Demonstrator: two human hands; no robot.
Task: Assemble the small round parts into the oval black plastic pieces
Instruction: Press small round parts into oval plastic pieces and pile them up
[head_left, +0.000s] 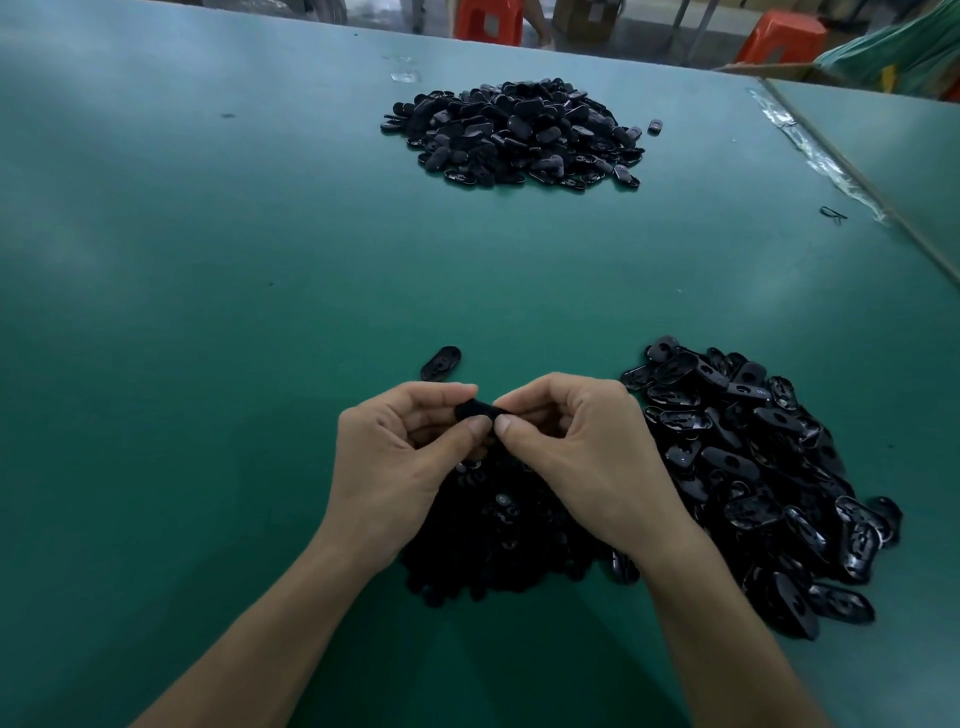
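Observation:
Both hands meet above the near middle of the green table (208, 312). My left hand (400, 447) and my right hand (571, 441) pinch one oval black plastic piece (475, 408) between thumbs and forefingers, thumb tips touching. Whether a small round part sits in it is hidden by the fingers. Under the hands lies a dark pile of small round parts (498, 545). A heap of glossy oval black pieces (753, 467) lies to the right of my right hand. One single oval piece (440, 362) lies just beyond my left hand.
A second large heap of black oval pieces (514, 135) sits far across the table, with one stray piece (654, 126) to its right. A taped seam (821, 161) runs along the right side. Orange stools (488, 21) stand past the far edge.

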